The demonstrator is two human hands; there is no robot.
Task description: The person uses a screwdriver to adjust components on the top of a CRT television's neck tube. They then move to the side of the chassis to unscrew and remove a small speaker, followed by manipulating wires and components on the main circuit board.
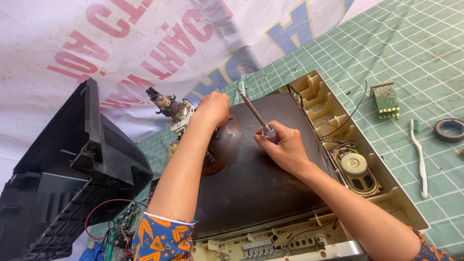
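A dark picture tube (pixel 256 169) lies face down in a beige television front frame (pixel 338 121) on a green grid mat. My right hand (pixel 285 150) grips a screwdriver (pixel 253 113) with a purple handle, its shaft pointing up toward the frame's far edge. My left hand (pixel 212 108) is closed near the tube's neck, beside the yoke assembly (pixel 169 106) with its metal end. What the left hand holds is hidden. A round speaker (pixel 355 166) sits in the frame to the right of my right wrist.
A black television back cover (pixel 72 179) stands at the left. A small green circuit board (pixel 386 99), a white toothbrush (pixel 420 154) and a roll of tape (pixel 449 129) lie on the mat (pixel 415 53) at right. Wires and a circuit board (pixel 123 220) sit bottom left. A printed banner (pixel 121 43) lies behind.
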